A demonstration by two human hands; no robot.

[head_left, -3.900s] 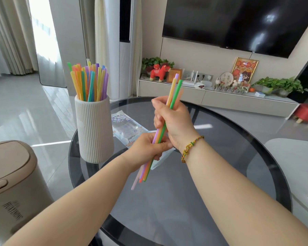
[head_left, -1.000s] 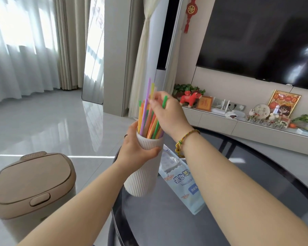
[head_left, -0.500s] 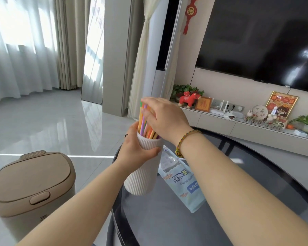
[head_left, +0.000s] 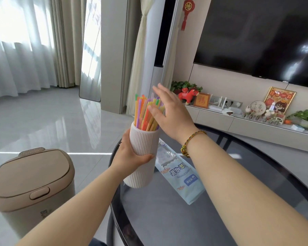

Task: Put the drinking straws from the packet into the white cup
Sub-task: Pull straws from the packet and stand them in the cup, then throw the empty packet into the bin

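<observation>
While in L grip (head_left: 129, 158), straw-filled cup (head_left: 143, 143)

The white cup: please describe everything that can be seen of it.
The white cup is a tall, matte cylinder with fine vertical ribs, perhaps ceramic. It stands near the edge of the dark glass table, leaning slightly in this view, and is full of coloured straws. The left hand grips its side; the packet lies just beside it.

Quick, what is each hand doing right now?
Left hand: grips the cup.
Right hand: open by the straws, holding nothing.
</observation>
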